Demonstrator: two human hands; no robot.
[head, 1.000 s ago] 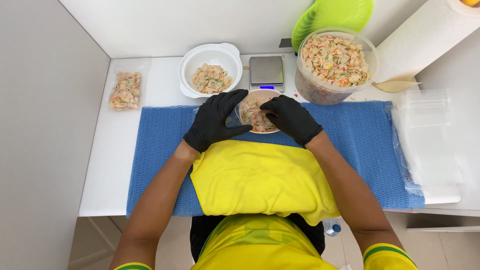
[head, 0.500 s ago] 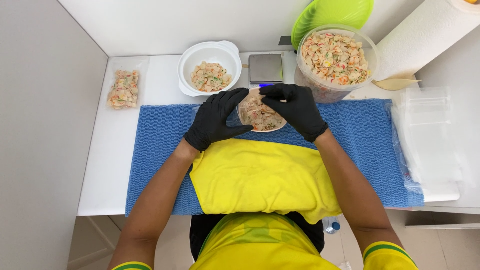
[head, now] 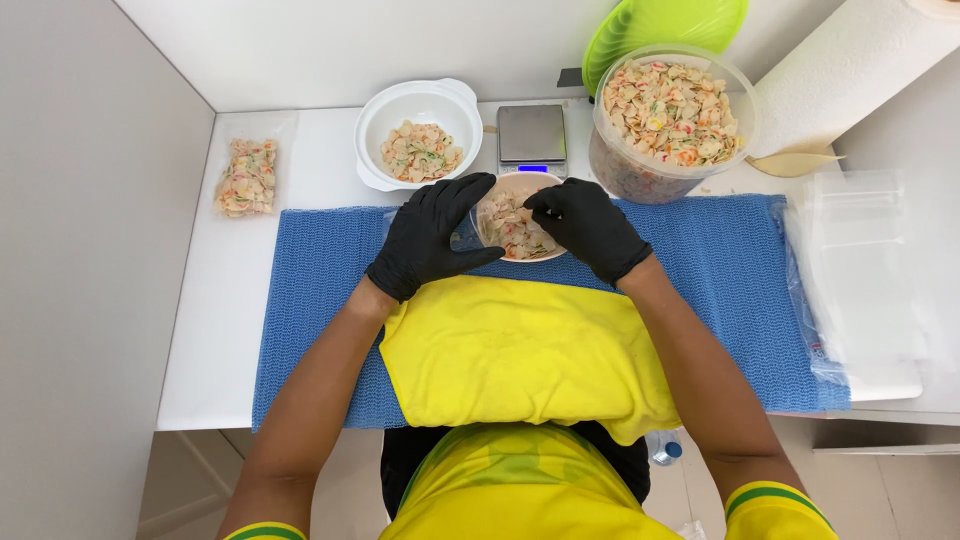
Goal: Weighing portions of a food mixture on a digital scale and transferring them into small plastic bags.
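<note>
A small pinkish bowl of pale flakes with red and green bits sits on the blue mat, just in front of a small digital scale. My left hand, in a black glove, cups the bowl's left side, thumb under the near rim. My right hand, also gloved, wraps the right side, its fingertips curled over the far rim onto the flakes. Something clear lies between my left palm and the bowl; I cannot tell what it is.
A white bowl and a large clear tub, both holding flakes, flank the scale. A green lid, paper roll and wooden scoop are at the back right. A filled bag lies left, clear bags right, a yellow cloth near.
Both hands stayed at the bowl. My right hand went up toward the scale, then came back to the bowl's right side, leaving more of the flakes uncovered.
</note>
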